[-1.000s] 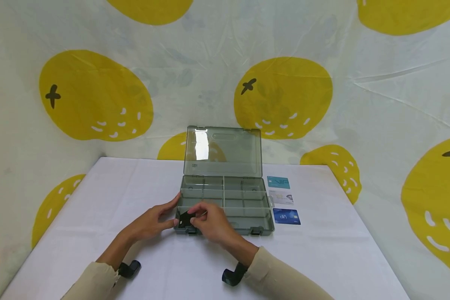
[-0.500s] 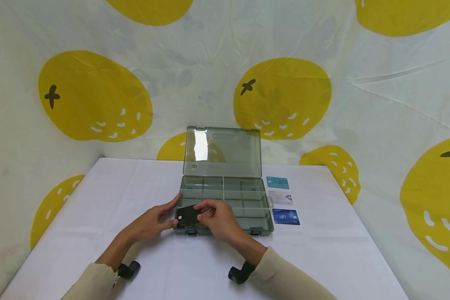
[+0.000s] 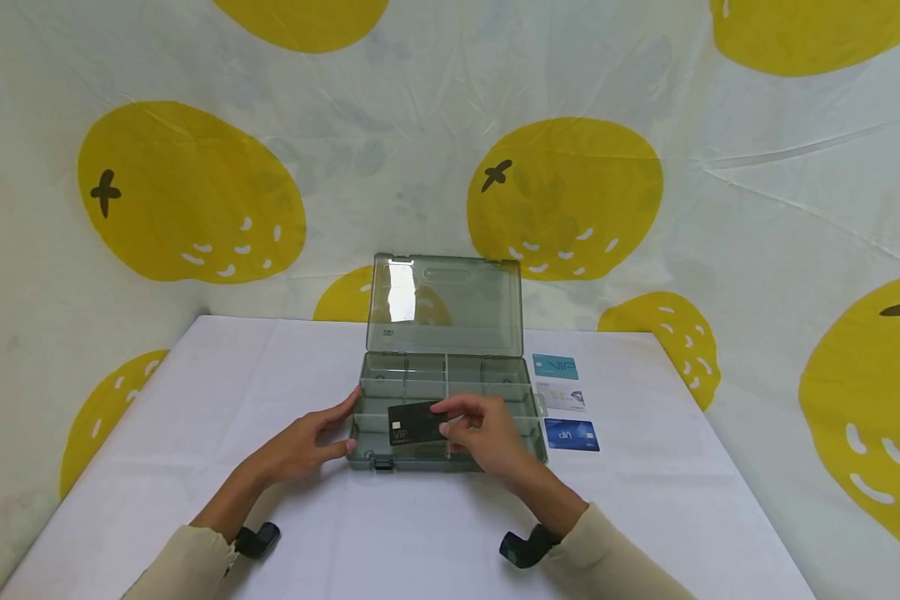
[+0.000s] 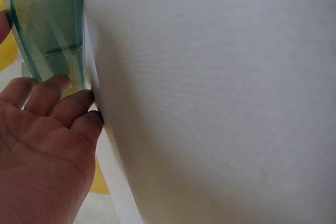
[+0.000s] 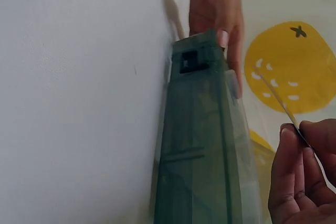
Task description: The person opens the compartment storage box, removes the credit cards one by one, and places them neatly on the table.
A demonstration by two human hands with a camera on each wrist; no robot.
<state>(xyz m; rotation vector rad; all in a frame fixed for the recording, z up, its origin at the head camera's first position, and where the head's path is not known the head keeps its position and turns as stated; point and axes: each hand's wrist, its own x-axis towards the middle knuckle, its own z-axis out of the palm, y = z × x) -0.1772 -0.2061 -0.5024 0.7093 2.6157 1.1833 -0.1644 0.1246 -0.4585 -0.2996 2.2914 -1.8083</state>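
Note:
My right hand [image 3: 487, 433] pinches the right end of a black card [image 3: 412, 423] printed "VIP" between thumb and fingers. The card overlaps the front row of a smoky clear plastic compartment box [image 3: 457, 463] in the head view. It shows edge-on as a thin card line [image 5: 278, 95] in the right wrist view, held away from the box wall. My left hand [image 3: 307, 442] rests against the box's left side, thumb at the front corner, the other fingers loosely spread along the wall. In the left wrist view those fingers [image 4: 55, 103] touch the box's side.
The box's clear lid [image 3: 472, 312] stands open at the back. Right of the box lie a teal card [image 3: 555, 366], a white card [image 3: 562, 396] and a blue card [image 3: 572, 434] in a column. A white cloth [image 3: 667, 467] covers the table; a fruit-patterned curtain hangs behind.
The right hand has drawn the black card rightward from the box's front left corner toward the middle, so more of the card shows now. The left hand stays at the box's side.

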